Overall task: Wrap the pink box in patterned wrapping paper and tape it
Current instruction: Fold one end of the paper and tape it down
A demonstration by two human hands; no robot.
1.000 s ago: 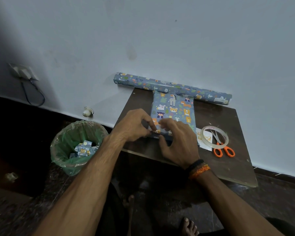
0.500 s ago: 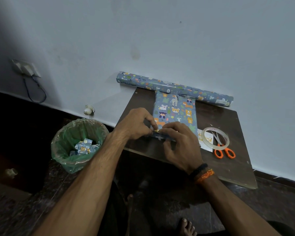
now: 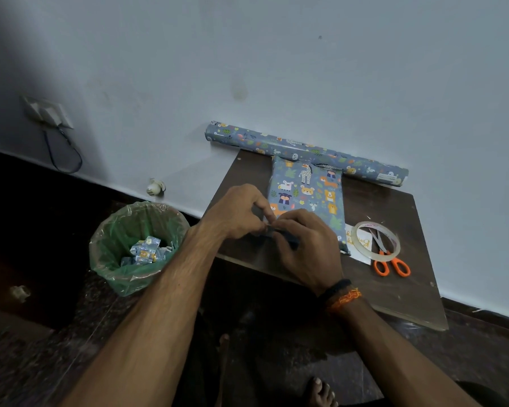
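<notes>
Pinching the wrapped box's (image 3: 306,198) near end flap, left hand (image 3: 235,212) and right hand (image 3: 306,248) meet at the bench's (image 3: 394,277) front edge.

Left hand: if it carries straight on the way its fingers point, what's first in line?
The left hand points right, at the near end of the wrapped box, and meets the right hand's fingertips there almost at once. Depth is unclear; they may already touch.
</notes>
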